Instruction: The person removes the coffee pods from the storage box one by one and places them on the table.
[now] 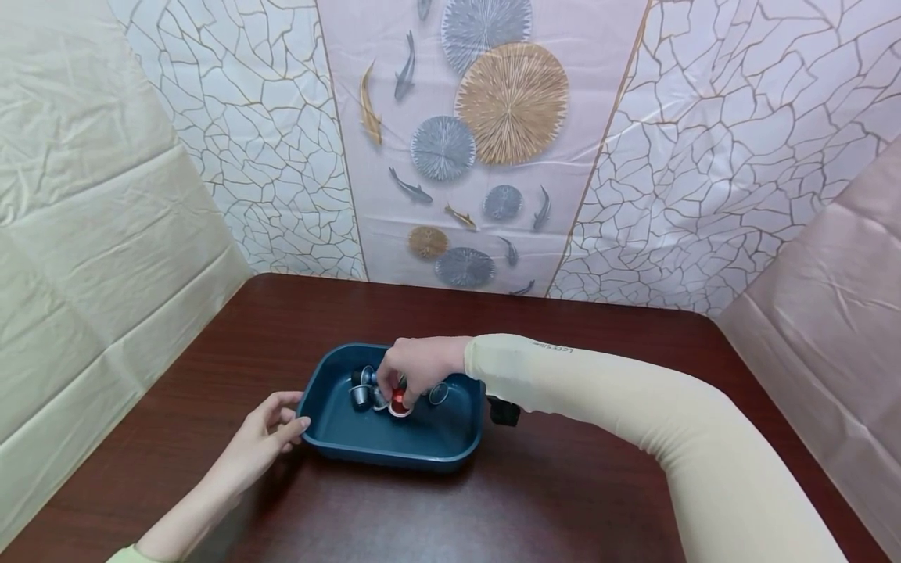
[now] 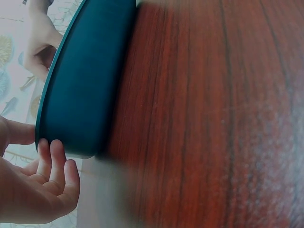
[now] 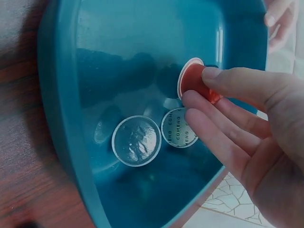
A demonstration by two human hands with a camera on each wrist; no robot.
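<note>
A blue plastic basin (image 1: 394,453) stands on the table with several coffee capsules inside. Reaching in from the right, my right hand (image 1: 415,363) pinches a red coffee capsule (image 3: 193,78) between thumb and fingers; its pale rim faces away from the palm. Below it in the right wrist view lie a silver-lidded capsule (image 3: 137,141) and one with a printed lid (image 3: 178,128). Dark and silver capsules (image 1: 360,397) cluster left of the right hand, partly hidden by it. My left hand (image 1: 263,438) grips the basin's left rim, thumb on top and fingers against the outside wall.
The dark red wooden table (image 1: 563,485) extends around the basin on all sides. A patterned cloth (image 1: 281,141) hangs behind its far edge, with plain pale cloth at both sides. A small black object (image 1: 504,411) shows under the right sleeve, beside the basin.
</note>
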